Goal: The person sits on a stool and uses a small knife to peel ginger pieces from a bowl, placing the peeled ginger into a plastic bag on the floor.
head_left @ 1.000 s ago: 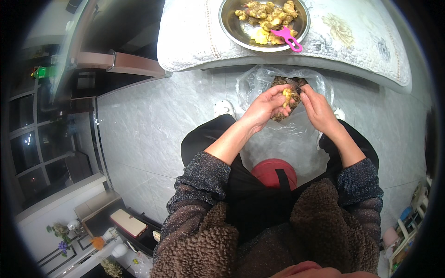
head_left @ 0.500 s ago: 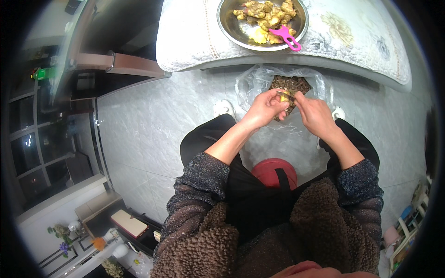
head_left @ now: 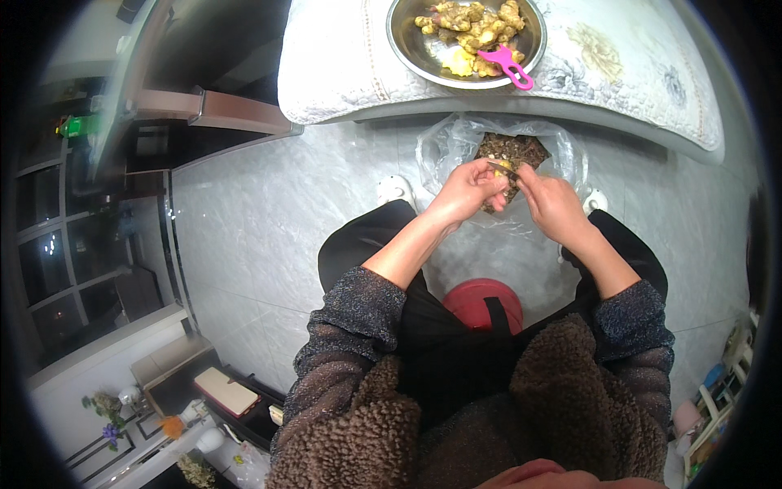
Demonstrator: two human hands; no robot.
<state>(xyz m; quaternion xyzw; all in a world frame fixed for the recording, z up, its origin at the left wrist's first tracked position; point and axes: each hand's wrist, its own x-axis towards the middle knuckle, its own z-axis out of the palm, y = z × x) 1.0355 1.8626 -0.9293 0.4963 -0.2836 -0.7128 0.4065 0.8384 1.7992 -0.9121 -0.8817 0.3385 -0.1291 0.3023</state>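
Over a clear plastic bag (head_left: 437, 151) with dark brown scraps (head_left: 516, 143), my left hand (head_left: 469, 187) grips a small piece of yellow ginger (head_left: 503, 171). My right hand (head_left: 552, 204) holds a small blade (head_left: 505, 167) against that piece, its fingertips close to my left hand's. Above them, a steel bowl (head_left: 395, 41) of knobby ginger roots (head_left: 487, 26) rests on a white quilted cover (head_left: 334, 65), with a pink peeler (head_left: 513, 67) lying in it.
A red round stool (head_left: 468, 298) shows between my legs. My white slippers (head_left: 395, 187) are on the grey tiled floor (head_left: 244, 244). A dark cabinet with a pinkish bar (head_left: 228, 114) stands at upper left; a white rack (head_left: 709, 407) with small items is at lower right.
Since a second ago my right hand has moved slightly down and left, bringing the blade onto the ginger. My left hand has turned a little, hiding more of the piece.
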